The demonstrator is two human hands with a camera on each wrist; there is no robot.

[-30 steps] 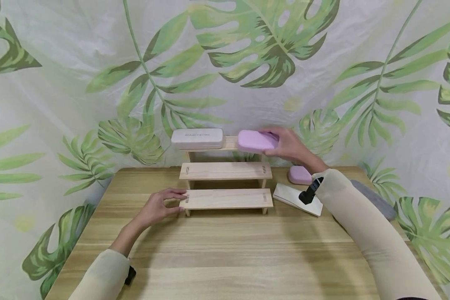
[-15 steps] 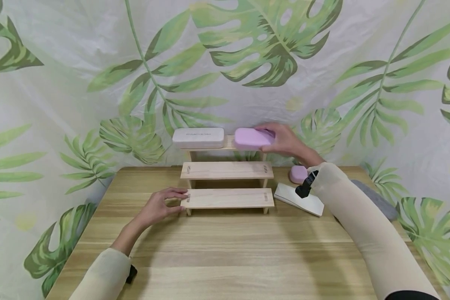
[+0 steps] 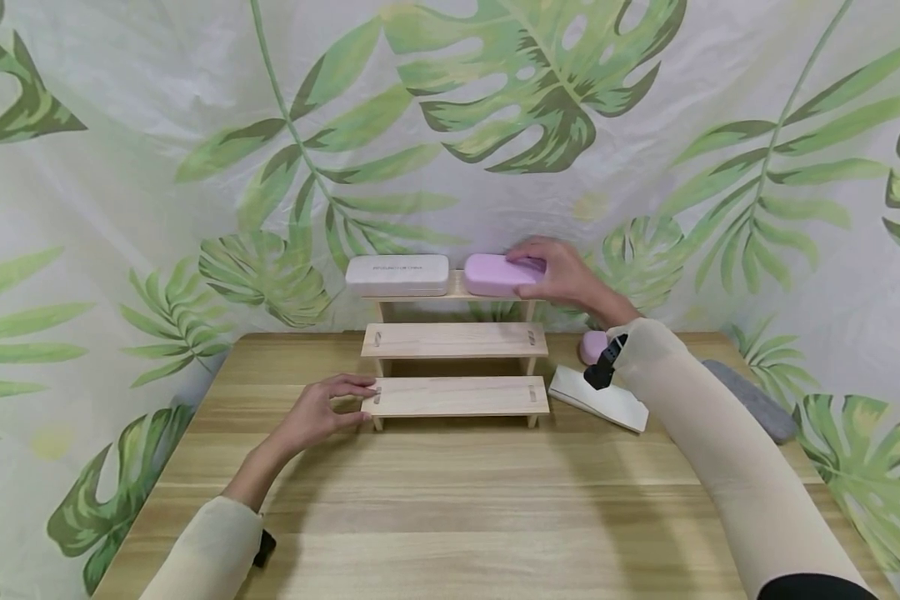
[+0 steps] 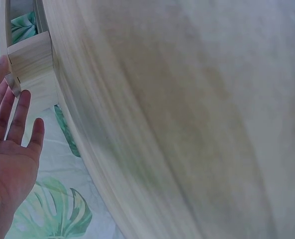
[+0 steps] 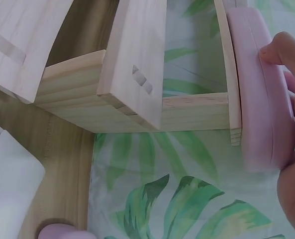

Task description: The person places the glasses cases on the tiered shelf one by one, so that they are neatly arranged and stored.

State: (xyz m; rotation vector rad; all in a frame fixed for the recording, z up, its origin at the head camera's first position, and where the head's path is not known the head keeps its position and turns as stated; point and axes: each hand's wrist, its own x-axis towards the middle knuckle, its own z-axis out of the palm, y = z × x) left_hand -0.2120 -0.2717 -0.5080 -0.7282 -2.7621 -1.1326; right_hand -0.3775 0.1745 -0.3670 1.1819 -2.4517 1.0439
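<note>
A three-step wooden display stand [image 3: 454,340] stands on the table. My right hand [image 3: 562,273] grips a pink glasses case [image 3: 491,274] at the right of the top step, thumb on the near side. In the right wrist view the pink glasses case [image 5: 261,94] lies along the top board, and one end reaches past the board's end. A white glasses case [image 3: 397,276] with small print rests on the left of that step. My left hand [image 3: 321,412] holds the left end of the lowest step [image 3: 454,397] between thumb and fingers.
Right of the stand, a white flat case [image 3: 598,400] lies on the table [image 3: 450,508]. Behind it sits a small pink case [image 3: 592,346], partly hidden by my right wrist. A grey case [image 3: 750,400] lies by the right edge. A leaf-print cloth [image 3: 495,200] hangs behind.
My right hand has moved the pink glasses case a little left along the top step, toward the white one. The left hand stays at the lowest step.
</note>
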